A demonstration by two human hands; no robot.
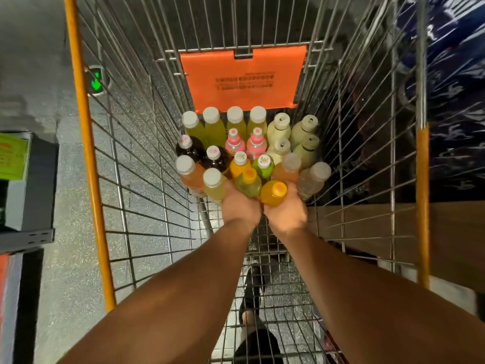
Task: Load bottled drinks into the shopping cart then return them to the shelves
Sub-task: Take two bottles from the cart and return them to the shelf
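Observation:
I look straight down into a wire shopping cart (147, 143) with orange rails. Several bottled drinks stand upright in rows at its far end: pale green ones at the back, two pink, two dark, cream ones on the right. My left hand (240, 206) is wrapped around a green bottle with an orange cap (248, 182). My right hand (286, 212) grips an orange bottle with an orange cap (274, 193). Both bottles sit at the near edge of the group, touching their neighbours. A pale yellow bottle (214, 185) stands just left of my left hand.
An orange plastic flap (244, 77) hangs on the cart's far wall. The near half of the cart floor (275, 298) is bare wire. A grey shelf edge with a green label (15, 158) is at the left; dark wrapped goods (456, 74) and a cardboard box (451, 240) at the right.

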